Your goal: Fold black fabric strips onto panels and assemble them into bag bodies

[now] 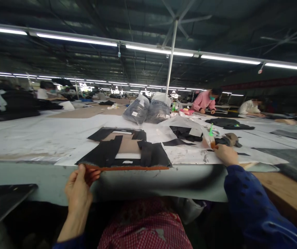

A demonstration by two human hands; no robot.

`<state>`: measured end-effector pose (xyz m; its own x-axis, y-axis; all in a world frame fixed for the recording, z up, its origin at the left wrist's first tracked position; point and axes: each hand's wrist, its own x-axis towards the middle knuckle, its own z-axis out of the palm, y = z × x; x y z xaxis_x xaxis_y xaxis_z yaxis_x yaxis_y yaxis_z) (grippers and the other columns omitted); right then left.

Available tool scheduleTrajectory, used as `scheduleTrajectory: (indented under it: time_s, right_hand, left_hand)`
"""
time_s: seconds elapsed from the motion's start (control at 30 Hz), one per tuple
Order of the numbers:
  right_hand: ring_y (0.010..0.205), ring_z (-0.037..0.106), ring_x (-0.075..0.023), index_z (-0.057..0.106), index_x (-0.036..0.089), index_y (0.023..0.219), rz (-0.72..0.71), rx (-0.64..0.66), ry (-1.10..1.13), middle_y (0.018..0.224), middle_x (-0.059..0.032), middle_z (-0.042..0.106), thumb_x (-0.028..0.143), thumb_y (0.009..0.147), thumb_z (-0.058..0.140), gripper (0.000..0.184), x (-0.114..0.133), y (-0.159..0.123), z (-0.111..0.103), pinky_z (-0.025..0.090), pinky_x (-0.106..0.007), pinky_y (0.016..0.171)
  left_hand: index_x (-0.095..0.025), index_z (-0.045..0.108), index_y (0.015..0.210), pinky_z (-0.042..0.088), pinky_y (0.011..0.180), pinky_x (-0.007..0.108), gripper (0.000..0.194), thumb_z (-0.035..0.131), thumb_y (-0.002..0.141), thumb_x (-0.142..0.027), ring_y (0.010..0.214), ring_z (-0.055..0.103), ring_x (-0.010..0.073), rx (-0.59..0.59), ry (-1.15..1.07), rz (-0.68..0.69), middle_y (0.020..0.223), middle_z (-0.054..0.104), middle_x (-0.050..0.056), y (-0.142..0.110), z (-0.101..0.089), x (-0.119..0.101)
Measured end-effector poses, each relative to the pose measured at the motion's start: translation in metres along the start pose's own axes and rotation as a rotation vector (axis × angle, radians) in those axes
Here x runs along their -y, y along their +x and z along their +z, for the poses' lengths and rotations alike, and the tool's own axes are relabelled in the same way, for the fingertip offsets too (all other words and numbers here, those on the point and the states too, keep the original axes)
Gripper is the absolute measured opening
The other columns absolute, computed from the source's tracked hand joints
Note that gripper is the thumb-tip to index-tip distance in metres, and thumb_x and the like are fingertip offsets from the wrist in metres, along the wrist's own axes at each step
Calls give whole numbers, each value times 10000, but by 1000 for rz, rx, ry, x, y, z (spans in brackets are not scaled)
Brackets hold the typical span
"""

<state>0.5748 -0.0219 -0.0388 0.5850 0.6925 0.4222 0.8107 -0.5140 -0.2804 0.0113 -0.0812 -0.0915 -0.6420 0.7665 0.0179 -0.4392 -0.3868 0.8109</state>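
My left hand [79, 188] pinches the near left corner of a black fabric panel [99, 154] at the table's front edge. The panel has an orange-brown strip [135, 168] along its near side. Black bands and a tan board [129, 144] lie on top, with a white label [127, 162] near the front. Out to the right, my right hand [225, 154] has its fingers closed at the base of a small squeeze bottle [212, 139] with a green nozzle, standing upright. Its fingertips are partly hidden. Beside it rests a crumpled dark and brown cloth [228, 139].
A white-covered table [34, 138] spreads ahead. Two plastic-wrapped bundles [137, 110] stand behind the panel. Clear plastic film [179, 122] and black pieces [186, 134] lie between panel and bottle. Dark fabric stacks [8, 103] are at left. A person in pink [201, 101] works across the table.
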Motion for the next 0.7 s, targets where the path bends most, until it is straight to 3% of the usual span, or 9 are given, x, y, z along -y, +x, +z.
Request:
scheduleTrajectory:
  time_s: [0.1,0.23,0.4,0.5,0.57,0.63,0.7]
  right_hand:
    - [998,593,-381,733,165,1040,8,135,-38,1068,-258,637,274,855,613,246,-5,2,1,391,-466,771]
    - [1021,581,-399,683,171,1126,-40,155,-34,1146,-223,620,317,865,590,313,-9,4,0,408,-452,766]
    - [871,613,-348,718,144,1026,-100,167,54,1004,-210,665,276,812,664,257,-12,5,-4,394,-406,687]
    - [672,591,-292,757,157,858,-121,104,143,816,-179,661,247,740,730,151,-14,1,-6,355,-405,615]
    - [560,541,-251,743,184,714,-106,-4,225,693,-132,621,227,729,725,48,-13,-5,-9,321,-404,575]
    - [518,505,-221,700,209,633,-71,-163,346,637,-99,578,206,762,678,131,-7,-13,-13,303,-402,553]
    - [538,509,-210,684,226,656,-10,-269,500,641,-96,569,206,803,641,155,9,-27,-21,316,-414,560]
  left_hand:
    - [-154,555,734,555,452,234,178,608,836,-289,475,651,153,-49,1,-59,553,637,-26,4,1,-1]
    - [-148,548,724,539,442,242,181,578,856,-269,443,621,147,-72,74,-56,531,621,-15,12,5,4]
    - [-165,543,692,503,480,208,144,575,831,-182,454,560,92,-120,24,4,552,577,-58,15,15,3]
    - [-169,556,727,474,504,202,143,548,866,-203,517,562,89,-115,-71,-28,611,592,-50,14,24,-3]
    - [-156,569,747,465,531,197,122,546,864,-180,541,558,82,-109,-120,-42,633,599,-44,12,30,-7]
    - [-144,584,756,469,567,184,82,593,830,-178,562,560,70,-78,-153,-24,656,606,-41,7,35,-11]
    - [-141,610,789,478,605,169,125,679,775,-244,610,582,67,25,-180,23,710,634,-29,-1,39,-14]
